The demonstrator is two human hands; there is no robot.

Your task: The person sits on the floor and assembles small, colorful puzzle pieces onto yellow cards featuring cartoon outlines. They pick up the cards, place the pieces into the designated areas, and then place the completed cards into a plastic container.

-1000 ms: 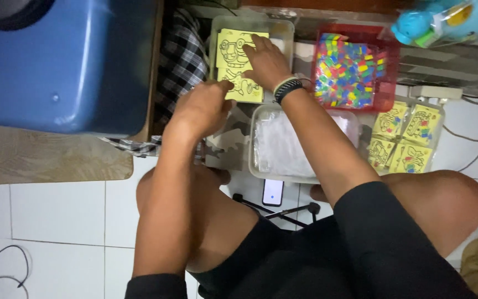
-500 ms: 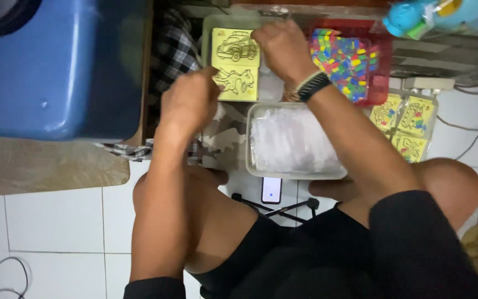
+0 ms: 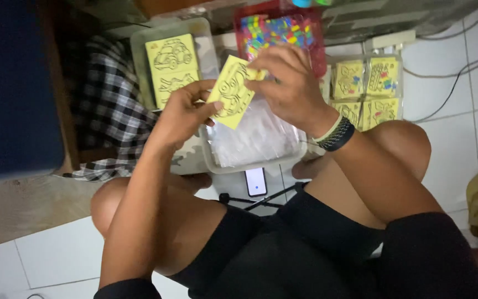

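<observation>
On the floor's left side a checked cloth (image 3: pixel 109 111) lies beside a clear tub (image 3: pixel 139 61) holding a stack of yellow picture cards (image 3: pixel 171 66). Just right of it, raised above the floor, the left hand (image 3: pixel 181 113) pinches the lower left edge of a single yellow card (image 3: pixel 232 91) with a black line drawing, thumb on top and fingers (image 3: pixel 208 105) closed against its face and underside. The card looks light, thin and fairly stiff, like coated paperboard; it would bend or crease if squeezed in the middle, so the edges and corners seem the sensible places to hold it, as both hands do now. Its long axis runs on a slant, from upper left by the tub down toward the lower right, the printed face turned up to the person. Beneath it sits a clear tray of plastic sleeves (image 3: pixel 253 141), slippery-looking and limp, with a phone (image 3: pixel 256 181) on the floor just below. The right hand (image 3: pixel 291 88), a dark band (image 3: pixel 336 133) at its wrist, closes its fingers on the card's upper right corner. Behind it stands a red basket of coloured bits (image 3: pixel 280 30), and toward the floor's right side lie bagged yellow cards (image 3: pixel 366 88).
</observation>
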